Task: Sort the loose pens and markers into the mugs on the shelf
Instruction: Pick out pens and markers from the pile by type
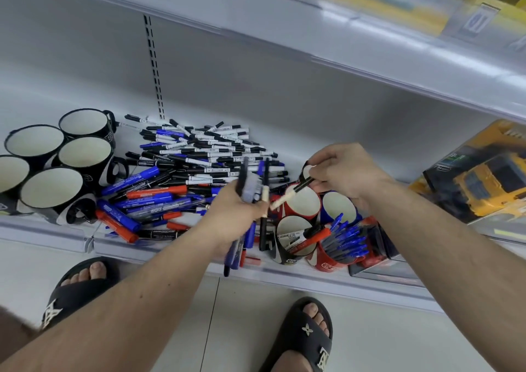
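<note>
**Pens go mug by mug on a shop shelf**

The left hand (242,209) grips a bunch of pens (257,200) at centre frame as a ready supply. The right hand (341,178) has its fingers (318,185) pinching one black-capped marker (290,196), tilted over a red mug (303,203), apparently to drop it in. The loose pile (199,161) lies centre left, beside empty black mugs (54,189).

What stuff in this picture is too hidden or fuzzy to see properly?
Head view only:
- Bunch of pens in the left hand: blurred, so no count.
- Printing on the pile of markers: too small to read.
- Far-left mug: cut off by the left edge.
- Mug behind the right hand: mostly hidden by that hand.
</note>
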The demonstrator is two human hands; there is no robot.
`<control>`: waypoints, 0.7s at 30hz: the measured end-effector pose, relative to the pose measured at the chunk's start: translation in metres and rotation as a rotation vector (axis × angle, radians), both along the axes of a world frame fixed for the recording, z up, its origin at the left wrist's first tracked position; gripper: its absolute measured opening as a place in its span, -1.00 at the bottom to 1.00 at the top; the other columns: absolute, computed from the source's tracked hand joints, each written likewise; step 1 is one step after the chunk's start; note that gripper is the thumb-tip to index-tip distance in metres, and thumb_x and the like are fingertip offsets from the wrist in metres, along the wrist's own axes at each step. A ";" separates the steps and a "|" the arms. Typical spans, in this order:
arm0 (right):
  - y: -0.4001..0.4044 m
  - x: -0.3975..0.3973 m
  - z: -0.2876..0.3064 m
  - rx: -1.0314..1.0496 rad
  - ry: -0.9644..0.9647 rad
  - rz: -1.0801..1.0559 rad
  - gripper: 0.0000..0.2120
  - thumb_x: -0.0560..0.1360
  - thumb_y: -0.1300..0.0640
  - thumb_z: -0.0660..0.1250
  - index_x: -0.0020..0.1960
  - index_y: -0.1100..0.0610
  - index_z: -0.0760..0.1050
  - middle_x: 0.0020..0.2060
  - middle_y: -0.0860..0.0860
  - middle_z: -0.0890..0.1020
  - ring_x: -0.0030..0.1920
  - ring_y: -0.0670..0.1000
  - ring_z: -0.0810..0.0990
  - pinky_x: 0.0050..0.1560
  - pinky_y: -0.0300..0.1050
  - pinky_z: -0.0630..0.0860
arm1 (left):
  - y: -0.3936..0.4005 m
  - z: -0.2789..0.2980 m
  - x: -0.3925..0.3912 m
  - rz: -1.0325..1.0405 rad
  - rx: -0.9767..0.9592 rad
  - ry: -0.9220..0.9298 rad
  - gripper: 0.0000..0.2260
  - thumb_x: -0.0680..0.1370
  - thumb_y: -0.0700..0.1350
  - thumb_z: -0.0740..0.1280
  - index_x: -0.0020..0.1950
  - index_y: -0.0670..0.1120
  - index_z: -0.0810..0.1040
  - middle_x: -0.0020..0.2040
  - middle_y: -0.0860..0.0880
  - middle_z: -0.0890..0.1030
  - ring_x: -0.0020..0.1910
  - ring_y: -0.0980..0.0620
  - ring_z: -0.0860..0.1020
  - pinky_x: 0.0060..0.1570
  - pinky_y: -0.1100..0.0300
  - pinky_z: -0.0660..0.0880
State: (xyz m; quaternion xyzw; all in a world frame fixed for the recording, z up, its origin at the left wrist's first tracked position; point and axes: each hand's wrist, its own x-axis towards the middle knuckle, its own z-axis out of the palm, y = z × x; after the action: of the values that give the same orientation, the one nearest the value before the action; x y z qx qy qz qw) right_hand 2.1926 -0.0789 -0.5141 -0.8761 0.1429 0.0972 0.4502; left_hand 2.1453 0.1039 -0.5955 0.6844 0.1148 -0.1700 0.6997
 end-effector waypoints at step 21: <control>0.062 -0.058 -0.042 0.417 -0.020 -0.047 -0.77 0.42 0.43 0.44 -0.18 0.10 0.62 -0.26 0.06 0.66 -0.09 0.19 0.69 -0.01 -0.04 0.66 | 0.001 -0.007 0.007 0.558 -0.377 -0.018 -0.86 0.54 -0.26 0.40 0.06 -0.16 0.51 -0.25 -0.03 0.60 -0.29 0.00 0.60 -0.24 0.06 0.54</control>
State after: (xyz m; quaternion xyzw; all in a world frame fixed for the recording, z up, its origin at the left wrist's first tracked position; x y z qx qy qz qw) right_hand 2.1348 -0.0168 -0.5561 -0.7611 0.1359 0.1056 0.6254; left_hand 2.1522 0.1051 -0.6022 0.4865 0.2579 0.0160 0.8346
